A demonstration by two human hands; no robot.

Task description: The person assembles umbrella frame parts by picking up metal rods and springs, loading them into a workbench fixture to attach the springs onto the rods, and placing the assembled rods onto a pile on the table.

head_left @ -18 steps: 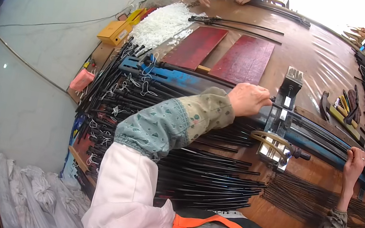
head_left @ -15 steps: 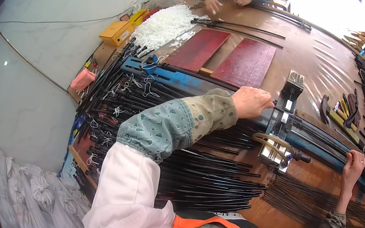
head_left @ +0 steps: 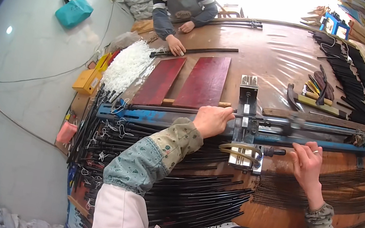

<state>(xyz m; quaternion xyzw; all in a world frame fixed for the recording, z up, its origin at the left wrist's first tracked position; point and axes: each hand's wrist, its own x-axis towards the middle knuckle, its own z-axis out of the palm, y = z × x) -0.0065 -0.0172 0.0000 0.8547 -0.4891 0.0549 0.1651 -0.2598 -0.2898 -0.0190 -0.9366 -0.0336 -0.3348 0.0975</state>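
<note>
Teal bag: far left of our left-hand grip, we see the teal bag (head_left: 73,12) on the pale floor.
Yellow box: nearer the grip, but well left of it, sits the yellow box (head_left: 84,81).
White heap: up and left of the grip, small white pieces (head_left: 124,69) lie piled.
Blue rail: we have the blue rail (head_left: 151,115) running beneath the grip and out to both sides.
Red boards: two red boards (head_left: 204,83) lie beyond the grip, up and to its left.
Co-worker: past the boards, a co-worker's hand (head_left: 176,46) is at some dark lengths.
Black rods: on our near side of the grip lie many black rods (head_left: 200,196).
Left hand: our left hand (head_left: 212,121) pinches a dark rod (head_left: 166,109), which stretches left along the rail.
Metal clamp: just right of the grip stands the metal clamp (head_left: 246,112); the rod meets it there.
Black knob: this knob (head_left: 276,152) juts from the clamp toward our right hand.
Right hand: well right of the grip, our right hand (head_left: 307,165) has bent fingers near the rail's front edge; we cannot tell whether they pinch anything.
Brown strands: thin brown strands (head_left: 319,189) spread below the right hand.
</note>
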